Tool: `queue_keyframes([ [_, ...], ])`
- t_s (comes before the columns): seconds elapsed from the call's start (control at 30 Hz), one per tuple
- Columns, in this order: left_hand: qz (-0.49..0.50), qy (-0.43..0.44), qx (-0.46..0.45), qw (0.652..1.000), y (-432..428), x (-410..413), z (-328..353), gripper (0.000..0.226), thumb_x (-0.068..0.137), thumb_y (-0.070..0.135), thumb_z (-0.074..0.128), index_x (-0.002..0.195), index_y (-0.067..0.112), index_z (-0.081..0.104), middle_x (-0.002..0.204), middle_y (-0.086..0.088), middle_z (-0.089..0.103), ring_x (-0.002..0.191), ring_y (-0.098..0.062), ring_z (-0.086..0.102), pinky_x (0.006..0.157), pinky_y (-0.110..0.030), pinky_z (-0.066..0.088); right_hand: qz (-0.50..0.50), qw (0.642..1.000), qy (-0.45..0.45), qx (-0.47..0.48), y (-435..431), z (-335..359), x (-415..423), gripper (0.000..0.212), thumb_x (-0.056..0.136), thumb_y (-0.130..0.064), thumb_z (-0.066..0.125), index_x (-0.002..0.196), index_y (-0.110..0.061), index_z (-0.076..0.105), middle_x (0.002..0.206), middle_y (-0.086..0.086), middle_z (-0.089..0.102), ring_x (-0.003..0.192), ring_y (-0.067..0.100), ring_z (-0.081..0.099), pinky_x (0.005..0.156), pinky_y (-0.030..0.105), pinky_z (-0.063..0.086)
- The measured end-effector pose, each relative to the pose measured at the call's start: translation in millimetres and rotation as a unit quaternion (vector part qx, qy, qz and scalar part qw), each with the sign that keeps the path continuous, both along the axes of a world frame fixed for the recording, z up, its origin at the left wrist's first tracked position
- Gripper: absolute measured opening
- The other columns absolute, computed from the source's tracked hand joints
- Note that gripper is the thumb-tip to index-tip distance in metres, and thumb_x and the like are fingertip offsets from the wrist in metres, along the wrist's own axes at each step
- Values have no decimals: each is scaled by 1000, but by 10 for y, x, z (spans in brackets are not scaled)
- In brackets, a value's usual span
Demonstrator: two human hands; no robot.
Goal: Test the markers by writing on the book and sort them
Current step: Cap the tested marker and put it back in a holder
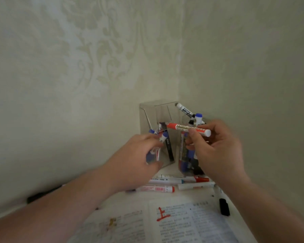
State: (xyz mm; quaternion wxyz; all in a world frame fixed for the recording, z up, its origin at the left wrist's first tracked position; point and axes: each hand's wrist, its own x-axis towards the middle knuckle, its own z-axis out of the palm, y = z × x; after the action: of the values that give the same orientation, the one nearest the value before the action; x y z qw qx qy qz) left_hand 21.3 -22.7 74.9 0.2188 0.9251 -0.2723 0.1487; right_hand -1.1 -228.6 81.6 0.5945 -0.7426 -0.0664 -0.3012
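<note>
Head view: the right hand (218, 151) pinches a red marker (182, 128) between thumb and fingers near its white tail. It holds the marker about level, capped red end pointing left toward the clear box (158, 111). The grip near the tail leaves the barrel free, which suits dropping it cap-first into a bin. The left hand (135, 158) curls fingers and thumb round the box's near corner, likely to steady the light plastic; blur hides the exact contact. A few blue-capped markers stand inside the box. Just right of it, a clear cup (181, 160) is packed with markers, and some stick up above its rim right behind the red marker.

A red mark (162, 214) shows on the open book (191, 225), so this marker has probably been tested and sorting is the step in hand.

Room is tight. Box and cup sit in the corner where two walls (77, 67) meet, so entry has to come from above or the front. The box mouth has space; the cup has little. Loose markers (156, 188) lie between the bins and the book, under both wrists, easy to nudge. A black marker (224, 207) lies right of the book.
</note>
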Motion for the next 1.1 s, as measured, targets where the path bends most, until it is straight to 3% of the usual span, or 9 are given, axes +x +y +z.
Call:
queue_keyframes([
  [0.2, -8, -24, 17, 1000, -131, 131, 52, 46, 90, 25, 68, 134, 34, 59, 143, 17, 51, 125, -6, 38, 91, -9, 25, 0, 1000, -31, 2, -9, -4, 2, 13, 94, -11, 71, 86, -18, 62, 77, 6, 72, 59, 25, 71, 54, 41, 60],
  [0.3, 0, -32, -23, 999, -124, 159, -23, 50, 91, 22, 67, 138, 34, 55, 145, 24, 43, 127, 1, 34, 95, 5, 16, 5, 998, -49, 25, -9, 13, -30, 14, 93, -6, 70, 84, -11, 60, 70, 9, 68, 48, 19, 67, 45, 33, 57],
  [0.4, 9, -9, -54, 998, -102, 192, -38, 55, 92, 16, 64, 142, 36, 49, 154, 21, 38, 140, -3, 36, 116, -19, 27, -1, 997, -74, 22, 12, -50, -34, 21, 90, 4, 68, 77, -5, 54, 60, 8, 62, 38, 5, 58, 37, 21, 48],
  [0.47, 7, 4, -65, 998, -104, 176, -12, 61, 89, 11, 62, 142, 36, 47, 155, 21, 36, 138, -10, 43, 117, -40, 36, 7, 997, -77, 16, 26, -93, 9, 22, 90, 1, 70, 77, -9, 55, 62, 12, 62, 44, 20, 65, 40, 34, 53],
  [0.53, 6, 1, -79, 997, -108, 145, 29, 65, 84, 10, 59, 142, 37, 46, 156, 24, 31, 137, -12, 43, 114, -48, 37, -2, 998, -59, -13, 52, -78, 103, 18, 90, -7, 73, 80, -14, 60, 72, 8, 64, 55, 23, 64, 52, 38, 56],
  [0.6, 14, -1, -89, 996, -109, 144, 68, 68, 83, 8, 59, 142, 40, 44, 157, 25, 27, 138, -11, 40, 115, -49, 34, -4, 999, -26, -30, 103, 0, 213, 12, 91, -14, 73, 84, -17, 63, 74, -6, 66, 57, 8, 60, 54, 24, 51],
  [0.77, 15, 5, -112, 994, -95, 160, 102, 67, 81, 4, 58, 139, 37, 47, 156, 26, 30, 136, -9, 40, 114, -47, 34, 19, 999, 35, -36, 254, 147, 429, 8, 93, -17, 72, 99, -22, 69, 74, -16, 70, 67, -8, 64, 60, 12, 51],
  [0.9, 7, -2, -144, 990, -87, 154, 73, 64, 81, 3, 58, 135, 35, 50, 151, 23, 38, 132, -7, 42, 110, -41, 40, 32, 996, 75, -35, 351, 180, 431, 40, 96, -17, 68, 134, -18, 60, 98, -11, 72, 79, 6, 72, 72, 36, 64],
  [1.1, -7, -11, -135, 991, -43, 142, -38, 50, 84, 4, 58, 116, 41, 53, 147, 27, 38, 127, 1, 43, 98, -14, 34, 9, 992, 66, -103, 265, 97, 349, 12, 94, -23, 71, 104, -28, 67, 88, -12, 70, 76, 3, 68, 69, 26, 58],
])
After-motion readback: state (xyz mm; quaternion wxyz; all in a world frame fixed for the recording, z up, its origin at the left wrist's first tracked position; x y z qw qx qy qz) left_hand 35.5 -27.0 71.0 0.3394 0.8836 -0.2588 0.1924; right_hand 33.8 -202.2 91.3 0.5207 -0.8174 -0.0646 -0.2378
